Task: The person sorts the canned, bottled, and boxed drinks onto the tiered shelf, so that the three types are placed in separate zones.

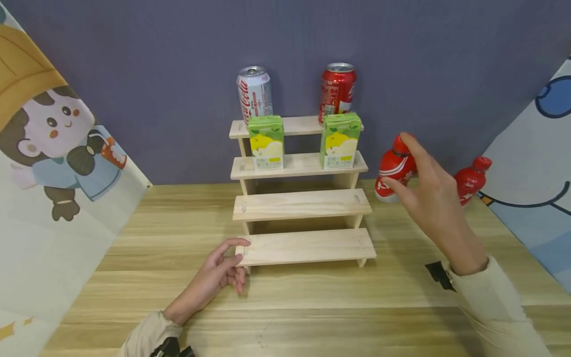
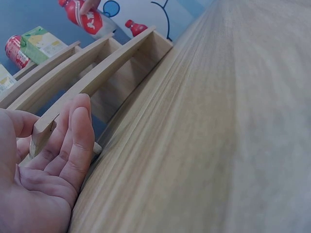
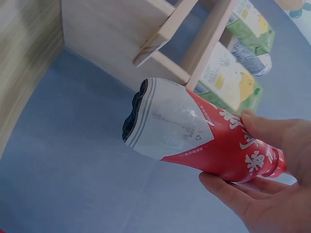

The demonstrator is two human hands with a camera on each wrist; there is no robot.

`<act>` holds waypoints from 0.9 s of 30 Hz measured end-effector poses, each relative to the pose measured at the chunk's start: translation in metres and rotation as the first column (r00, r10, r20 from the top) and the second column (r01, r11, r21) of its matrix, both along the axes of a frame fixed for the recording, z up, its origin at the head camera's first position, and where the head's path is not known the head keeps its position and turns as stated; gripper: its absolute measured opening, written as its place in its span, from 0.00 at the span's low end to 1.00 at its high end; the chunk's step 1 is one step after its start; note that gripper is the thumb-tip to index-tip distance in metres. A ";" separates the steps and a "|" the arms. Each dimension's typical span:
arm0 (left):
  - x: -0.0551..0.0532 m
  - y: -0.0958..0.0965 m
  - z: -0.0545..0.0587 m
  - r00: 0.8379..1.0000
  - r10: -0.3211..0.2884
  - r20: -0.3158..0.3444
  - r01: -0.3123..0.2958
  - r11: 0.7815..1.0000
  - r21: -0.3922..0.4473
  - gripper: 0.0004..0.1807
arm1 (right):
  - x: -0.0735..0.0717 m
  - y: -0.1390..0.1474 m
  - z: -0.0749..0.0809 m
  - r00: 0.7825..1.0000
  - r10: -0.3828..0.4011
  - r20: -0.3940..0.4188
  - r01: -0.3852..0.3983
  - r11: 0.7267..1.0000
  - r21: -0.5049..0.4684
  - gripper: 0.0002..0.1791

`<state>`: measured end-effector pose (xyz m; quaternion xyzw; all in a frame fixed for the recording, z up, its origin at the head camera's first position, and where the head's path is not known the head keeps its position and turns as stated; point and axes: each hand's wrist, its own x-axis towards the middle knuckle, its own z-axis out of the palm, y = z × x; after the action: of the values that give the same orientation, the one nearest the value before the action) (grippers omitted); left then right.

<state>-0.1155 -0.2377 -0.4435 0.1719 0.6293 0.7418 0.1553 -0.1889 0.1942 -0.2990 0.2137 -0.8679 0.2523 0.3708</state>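
Observation:
My right hand (image 1: 434,198) grips a red-labelled cola bottle (image 1: 392,168) by its upper part, to the right of a stepped wooden display rack (image 1: 303,246). In the right wrist view the bottle (image 3: 194,131) is in the air, thumb on one side and fingers on the other, its dark base exposed. My left hand (image 1: 218,267) pinches the left end of the rack's lowest step. The left wrist view shows that step's edge (image 2: 92,77) between thumb and fingers. Two green-and-white juice cartons (image 1: 267,144) stand on the third step up.
On the top step stand a white cola can (image 1: 254,91) and a red can (image 1: 337,89). A second red bottle (image 1: 474,178) stands at the right, partly behind my right hand. A dark blue wall (image 1: 187,99) rises behind the wood-grain table (image 1: 312,317), with cartoon panels on both sides.

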 end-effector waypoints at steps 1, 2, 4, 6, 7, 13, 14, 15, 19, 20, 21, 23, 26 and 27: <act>0.000 0.000 0.000 1.000 -0.005 -0.002 0.005 1.000 -0.002 0.22 | 0.001 -0.002 0.001 1.000 0.004 -0.001 -0.004 1.000 0.000 0.55; 0.000 -0.001 0.001 1.000 -0.008 -0.003 0.008 1.000 -0.005 0.23 | 0.003 -0.003 0.002 1.000 0.007 -0.006 -0.007 1.000 0.001 0.55; -0.001 -0.001 0.001 1.000 -0.019 -0.007 0.019 1.000 -0.010 0.23 | 0.006 -0.006 0.003 1.000 0.015 -0.015 -0.015 1.000 0.001 0.55; -0.001 -0.001 0.002 1.000 -0.019 -0.005 0.019 1.000 -0.016 0.23 | 0.008 -0.009 0.004 0.999 0.022 -0.026 -0.022 1.000 0.000 0.55; -0.001 -0.001 0.002 1.000 -0.018 -0.005 0.018 1.000 -0.018 0.23 | 0.009 -0.011 0.005 0.999 0.027 -0.032 -0.027 1.000 -0.001 0.55; 0.000 -0.001 0.002 1.000 -0.012 0.006 0.012 1.000 -0.012 0.23 | 0.010 -0.022 0.008 0.994 0.084 -0.076 -0.085 0.996 -0.011 0.53; 0.000 -0.001 0.001 1.000 -0.012 0.008 0.012 1.000 -0.008 0.23 | 0.010 -0.025 0.008 0.991 0.098 -0.086 -0.099 0.995 -0.012 0.53; 0.000 -0.001 0.001 1.000 -0.012 0.010 0.012 1.000 -0.005 0.23 | 0.009 -0.027 0.008 0.989 0.111 -0.094 -0.112 0.994 -0.013 0.53; 0.001 -0.003 0.002 1.000 -0.006 0.012 0.006 1.000 -0.005 0.23 | 0.009 -0.040 0.009 0.981 0.162 -0.108 -0.164 0.986 -0.009 0.53; 0.001 -0.004 0.002 1.000 -0.005 0.010 0.005 1.000 -0.007 0.23 | 0.009 -0.042 0.010 0.979 0.175 -0.106 -0.177 0.984 -0.008 0.53; 0.001 -0.004 0.002 1.000 -0.004 0.008 0.004 1.000 -0.009 0.23 | 0.009 -0.045 0.011 0.977 0.185 -0.101 -0.187 0.982 -0.002 0.53; 0.001 -0.004 0.001 1.000 0.002 0.007 -0.002 1.000 -0.011 0.23 | 0.009 -0.050 0.012 0.973 0.207 -0.097 -0.208 0.978 0.003 0.52; 0.000 -0.003 0.000 1.000 0.003 0.000 -0.003 1.000 -0.014 0.22 | 0.007 -0.057 0.013 0.967 0.239 -0.093 -0.239 0.971 0.008 0.52; -0.001 -0.002 0.000 1.000 0.003 -0.001 -0.003 1.000 -0.014 0.22 | 0.006 -0.060 0.014 0.965 0.246 -0.089 -0.246 0.969 0.012 0.52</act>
<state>-0.1160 -0.2401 -0.4440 0.1703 0.6349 0.7374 0.1551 -0.1829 0.1342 -0.2849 0.3312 -0.8172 0.2859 0.3752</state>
